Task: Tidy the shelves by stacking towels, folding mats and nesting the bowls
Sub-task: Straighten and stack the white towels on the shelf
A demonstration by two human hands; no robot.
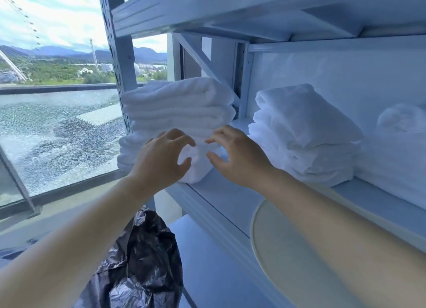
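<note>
- My left hand (pixel 159 162) and right hand (pixel 237 162) hung side by side at the front of the towel stack (pixel 175 114). The fingers (pixel 179 137) were half curled and spread, gripping nothing. I could not tell whether the tips brushed the cloth.
- The stack sat on the shelf (pixel 221 197) directly beyond my fingertips. Its lower folds showed between my two thumbs and its upper layers rose above my knuckles.
- A second towel stack (pixel 304 132) stood past the outer edge of my right hand, apart from the first, and looked looser and slumped.
- Handling, as I judged it: each towel was soft and light, but the pile was bulky and floppy. A pinch on one rounded fold would likely drag out a single layer and skew the rest.
- Hold, as I judged it: palms flat against the two sides of the pile, or fingers slid under the bottom layer with thumbs pressing on top, so that it would move as one block.
- Beneath my right wrist lay a round cream disc (pixel 288 250), mat or plate I could not say. Beneath my left wrist lay a black bag (pixel 143 261).
</note>
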